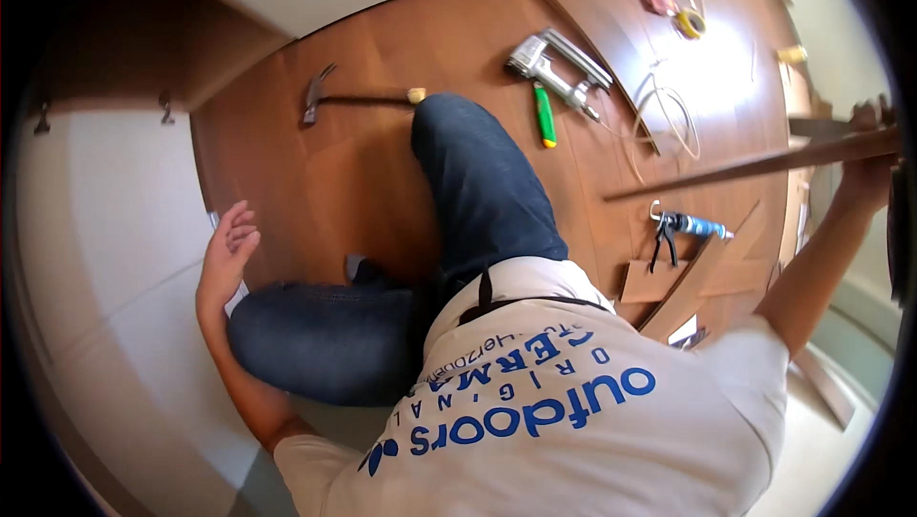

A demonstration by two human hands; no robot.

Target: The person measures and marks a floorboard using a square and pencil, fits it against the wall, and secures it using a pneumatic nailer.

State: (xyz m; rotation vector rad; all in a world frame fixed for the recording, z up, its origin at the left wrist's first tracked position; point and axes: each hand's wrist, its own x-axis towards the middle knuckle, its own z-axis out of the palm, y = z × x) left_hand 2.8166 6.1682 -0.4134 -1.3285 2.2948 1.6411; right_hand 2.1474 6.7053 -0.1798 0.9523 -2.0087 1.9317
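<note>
Shirt (573, 374): one, pale cloth, blue print, nearest my camera.
Jeans (487, 178): two bent legs, dark denim.
Left hand (227, 254): one, bare, fingers loosely curled and slightly apart, beside the smooth white panel (115, 211).
Right hand (863, 168): one, blurred, clamped on the brown strip.
Brown strip (745, 170): one I can make out, long, straight, narrow, at far right, its free tip pointing left above the floor.
Caulking gun (697, 226): one, black trigger, blue-and-white tube.
Board pieces (695, 278): at least two, flat, just beside that gun.
Hammer (358, 99): one, metal claw head, slim handle.
Green-handled tool (544, 118): one, yellow-ended.
Nailer (535, 61): one, silvery metal, just beyond.
Tape roll (702, 22): one, yellow ring.
</note>
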